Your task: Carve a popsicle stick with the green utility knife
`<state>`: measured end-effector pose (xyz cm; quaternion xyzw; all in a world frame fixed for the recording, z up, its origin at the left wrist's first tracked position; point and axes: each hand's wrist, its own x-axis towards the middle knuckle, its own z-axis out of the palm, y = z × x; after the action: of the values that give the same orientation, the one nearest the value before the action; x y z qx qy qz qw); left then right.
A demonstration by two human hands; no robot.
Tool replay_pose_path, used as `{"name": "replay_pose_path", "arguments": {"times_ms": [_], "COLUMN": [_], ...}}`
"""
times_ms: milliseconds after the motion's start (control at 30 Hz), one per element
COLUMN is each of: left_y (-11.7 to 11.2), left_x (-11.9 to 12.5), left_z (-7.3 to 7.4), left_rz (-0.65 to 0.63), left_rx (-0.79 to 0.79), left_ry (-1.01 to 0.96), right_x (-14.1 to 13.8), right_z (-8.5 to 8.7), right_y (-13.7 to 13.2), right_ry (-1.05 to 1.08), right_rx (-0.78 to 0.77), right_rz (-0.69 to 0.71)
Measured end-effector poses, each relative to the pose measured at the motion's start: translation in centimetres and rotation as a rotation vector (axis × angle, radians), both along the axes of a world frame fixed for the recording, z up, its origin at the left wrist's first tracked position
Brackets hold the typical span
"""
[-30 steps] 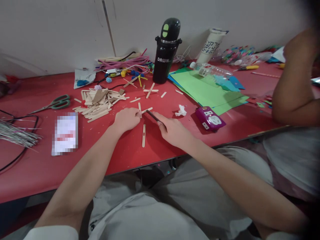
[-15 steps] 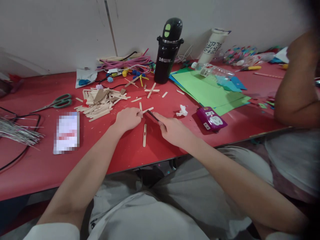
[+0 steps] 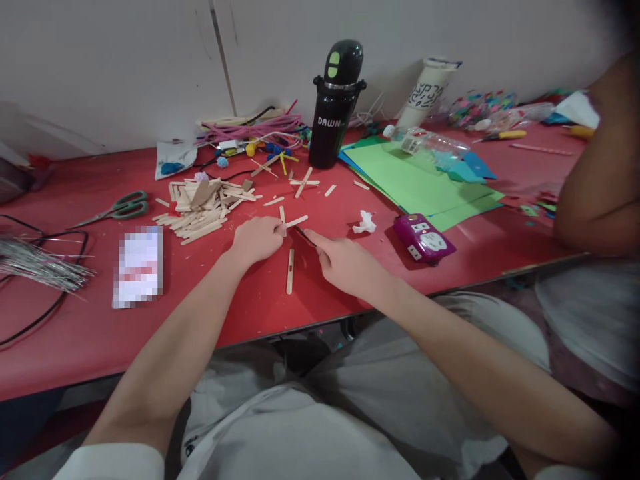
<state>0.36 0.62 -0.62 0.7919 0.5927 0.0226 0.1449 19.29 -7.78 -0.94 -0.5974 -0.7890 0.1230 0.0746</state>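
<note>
Just beyond the slotted stick (image 3: 289,281), the left hand (image 3: 257,238) pinches a wooden stick (image 3: 298,221) between its fingers; the right hand (image 3: 347,263) has its fingers closed around a dark tool (image 3: 307,237). One slot looks finished; the held stick seems unfinished (any cut is too small to tell).

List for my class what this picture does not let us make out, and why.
All in the head view:
Tool: its handle is hidden by the right hand.
Held stick: one end is covered by the left hand.
Pale rectangle: content lost to pixelation.
Silver wires: cut off by the left edge.
Clear bottle: any print is too small to read.
</note>
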Motion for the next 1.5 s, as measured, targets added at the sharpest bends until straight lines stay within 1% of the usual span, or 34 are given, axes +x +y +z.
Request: {"name": "replay_pose_path", "arguments": {"times_ms": [133, 300, 467, 667, 833, 967, 1067, 1200, 1367, 1500], "left_y": [0.1, 0.1, 0.1, 0.1, 0.2, 0.2, 0.1, 0.2, 0.3, 0.3], "left_x": [-0.1, -0.1, -0.1, -0.1, -0.1, -0.1, -0.1, -0.1, 0.0, -0.1], "left_z": [-0.1, -0.1, 0.0, -0.1, -0.1, 0.0, 0.1, 0.0, -0.1, 0.0], "left_rz": [-0.003, -0.012, -0.017, -0.016, -0.011, -0.012, -0.008, -0.006, 0.003, -0.005], "left_rx": [0.004, 0.009, 0.006, 0.008, 0.007, 0.003, 0.0, -0.004, -0.001, -0.012], "left_ry": [-0.002, 0.01, 0.009, -0.005, -0.009, -0.007, -0.009, -0.016, 0.005, -0.031], "right_x": [0.4, 0.7, 0.7, 0.7, 0.8, 0.5, 0.3, 0.3, 0.7, 0.7], "right_z": [-0.4, -0.6, -0.4, -0.5, -0.8, -0.4, 0.0, -0.3, -1.0, -0.9], "right_y": [0.1, 0.0, -0.1, 0.0, 0.2, 0.2, 0.1, 0.2, 0.0, -0.2], "right_ry": [0.091, 0.185, 0.208, 0.23, 0.212, 0.145, 0.085, 0.036, 0.156, 0.243], "right_rx": [0.036, 0.067, 0.049, 0.041, 0.054, 0.044, 0.031, 0.05, 0.103, 0.107], "right_rz": [0.023, 0.023, -0.009, -0.004, -0.003, -0.018, 0.006, 0.021, 0.038, 0.033]}}
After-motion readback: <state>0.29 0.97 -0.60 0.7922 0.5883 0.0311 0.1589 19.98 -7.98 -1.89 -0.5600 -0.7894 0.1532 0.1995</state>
